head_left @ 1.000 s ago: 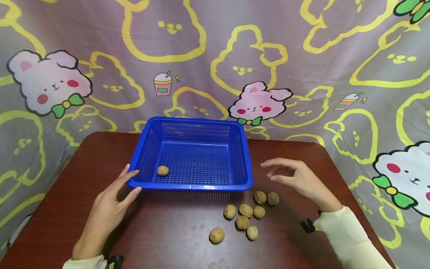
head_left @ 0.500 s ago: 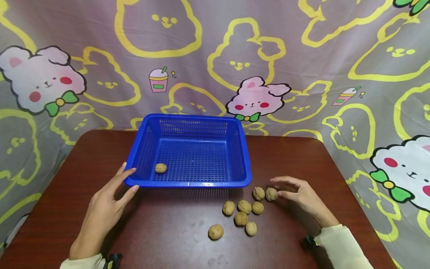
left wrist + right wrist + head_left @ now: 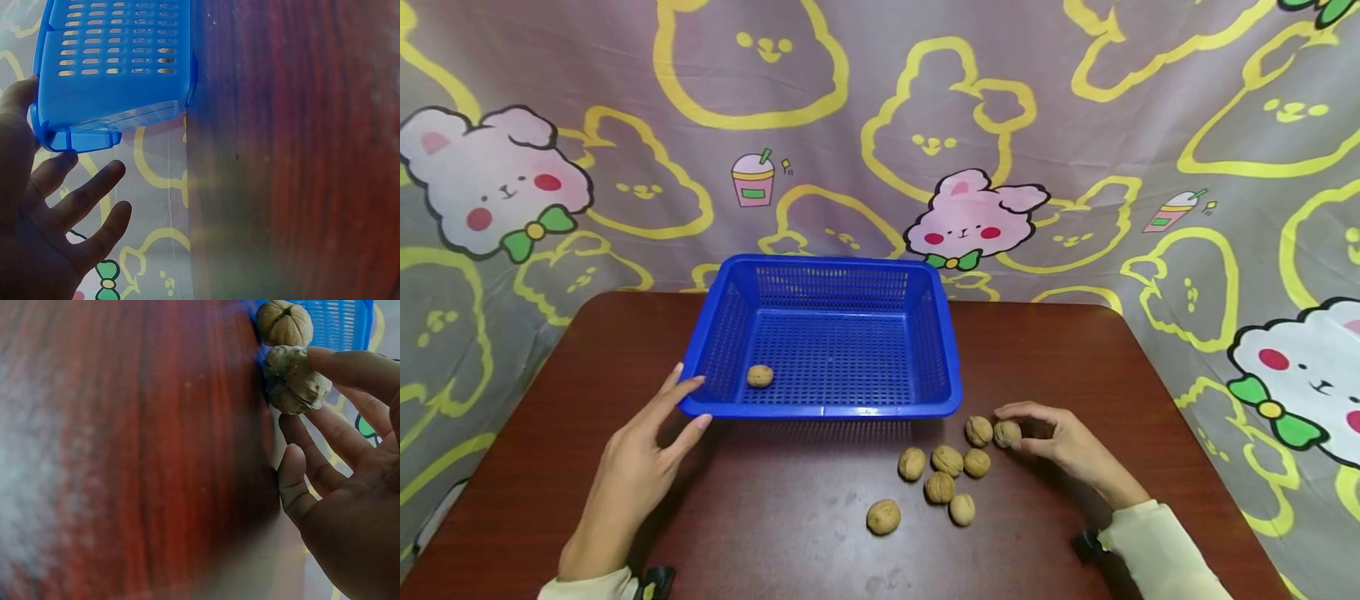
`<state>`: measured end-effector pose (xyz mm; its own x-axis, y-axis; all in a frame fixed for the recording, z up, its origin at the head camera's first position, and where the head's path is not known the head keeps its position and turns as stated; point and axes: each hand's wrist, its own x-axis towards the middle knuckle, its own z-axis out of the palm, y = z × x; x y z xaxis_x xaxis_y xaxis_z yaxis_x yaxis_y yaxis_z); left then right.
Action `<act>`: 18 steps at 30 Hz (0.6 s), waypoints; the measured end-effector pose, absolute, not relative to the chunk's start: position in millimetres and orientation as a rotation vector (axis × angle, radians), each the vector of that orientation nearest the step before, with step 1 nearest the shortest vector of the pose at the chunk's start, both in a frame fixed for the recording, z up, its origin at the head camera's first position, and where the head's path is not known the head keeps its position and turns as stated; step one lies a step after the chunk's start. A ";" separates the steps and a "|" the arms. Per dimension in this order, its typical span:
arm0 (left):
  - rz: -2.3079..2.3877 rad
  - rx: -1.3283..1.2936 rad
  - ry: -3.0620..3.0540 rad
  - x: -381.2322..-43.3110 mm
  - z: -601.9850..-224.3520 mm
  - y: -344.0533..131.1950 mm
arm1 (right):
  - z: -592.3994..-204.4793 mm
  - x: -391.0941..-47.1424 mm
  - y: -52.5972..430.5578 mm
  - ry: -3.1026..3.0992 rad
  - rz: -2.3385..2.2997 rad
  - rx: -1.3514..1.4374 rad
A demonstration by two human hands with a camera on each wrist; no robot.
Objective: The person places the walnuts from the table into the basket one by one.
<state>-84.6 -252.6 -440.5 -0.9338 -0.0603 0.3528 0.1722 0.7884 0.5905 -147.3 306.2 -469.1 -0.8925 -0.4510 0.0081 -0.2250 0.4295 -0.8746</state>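
Across the reddish-brown worktop (image 3: 760,525), the right hand (image 3: 1072,446) pinches a walnut (image 3: 1006,432) at its nine o'clock; the left hand (image 3: 638,457) grips a blue basket (image 3: 850,411) at its two o'clock.

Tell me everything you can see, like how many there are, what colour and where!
Basket: 1, blue, towards the back of the table
Walnut inside: 1, light brown, front left of the basket floor
Loose walnuts: 8, shades of brown, on the table, in front of the basket and towards the right
Table: 1, dark reddish brown, under it all
Printed cloth: grey with yellow outlines and white-and-pink bunnies, behind and beside the table
Sleeves: 2, pale cream, one on each arm
Wrist devices: 2, black, by the cuffs
Left hand: 1, bare, holding the basket's front left corner
Right hand: 1, bare, pinching the rightmost walnut
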 end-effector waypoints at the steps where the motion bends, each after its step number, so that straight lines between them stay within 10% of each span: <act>1: -0.916 -0.082 -2.628 -84.4 -440.4 -252.8 | -469.3 -147.1 305.5 2.454 -1.441 -0.602; 18: -0.905 -0.085 -2.626 -84.1 -440.5 -251.6 | -470.3 -142.5 303.1 2.555 -1.375 -0.603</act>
<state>-84.1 -251.6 -440.5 -0.9331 -0.0596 0.3547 0.1717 0.7927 0.5849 -142.5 303.1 -470.3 -0.9021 -0.4302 0.0342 -0.2656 0.4910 -0.8297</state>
